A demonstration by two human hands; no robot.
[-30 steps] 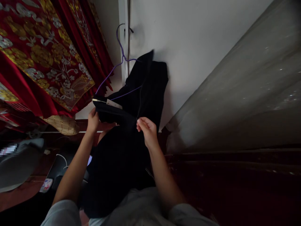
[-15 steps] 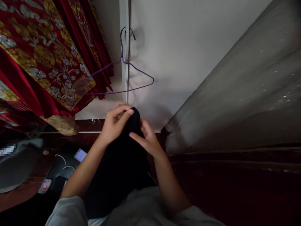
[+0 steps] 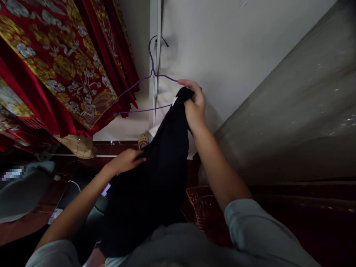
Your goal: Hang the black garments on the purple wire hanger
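Note:
A dark purple wire hanger (image 3: pixel 139 111) hangs by its hook on a pale strip at the wall. My right hand (image 3: pixel 196 107) is closed on the upper end of a black garment (image 3: pixel 167 167), right at the hanger's right corner, which the hand and cloth cover. Lower down on the left, my left hand (image 3: pixel 128 161) has thumb and fingers at the garment's side edge and seems to pinch the cloth there. The garment slopes down toward my body, its lower part lost in shadow. A small white patch shows at its upper edge.
Red cloth with gold and silver embroidery (image 3: pixel 63 63) hangs at the left. A greyish translucent sheet (image 3: pixel 289 122) slants along the right. A perforated beige cylinder (image 3: pixel 143 140) stands beyond the garment. A lit phone (image 3: pixel 106 190) and a white cable (image 3: pixel 75 184) lie low at left.
My hands have moved apart. The right hand has risen with the garment's end to the hanger's right corner; the left has dropped down and left along the cloth, uncovering the beige cylinder.

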